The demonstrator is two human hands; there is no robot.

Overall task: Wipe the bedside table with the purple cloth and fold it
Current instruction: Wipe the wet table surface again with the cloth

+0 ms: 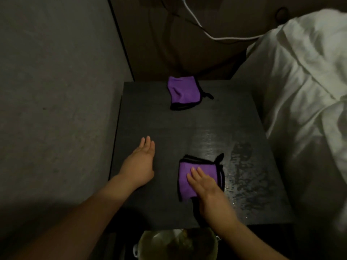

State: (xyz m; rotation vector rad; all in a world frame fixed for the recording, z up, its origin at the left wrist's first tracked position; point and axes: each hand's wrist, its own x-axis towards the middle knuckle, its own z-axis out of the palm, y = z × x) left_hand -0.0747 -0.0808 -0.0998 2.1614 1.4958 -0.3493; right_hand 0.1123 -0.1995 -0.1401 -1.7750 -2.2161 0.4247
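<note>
A grey textured wall [56, 81] fills the left side, and beside it stands the dark, matte black wooden counter [187, 128] of the bedside unit. The left hand [139, 162] lies over the counter's left part with its fingers [148, 142] straight and held together, gripping nothing; whether the palm touches the surface cannot be told. Near the back edge, about mid-width, a second folded purple cloth with black trim [185, 92] lies on its own, well apart from both hands. Towards the front, the folded purple cloth with black edging [187, 177] sits flat on the counter, and the right hand [208, 190] rests on its right half, fingers [195, 174] straight and slightly spread, pressing down rather than curling round it. Just right of this cloth the counter shows a wet, glistening patch [244, 175]. A white cable [216, 35] runs across behind, and rumpled white bedding [304, 91] fills the right side.
</note>
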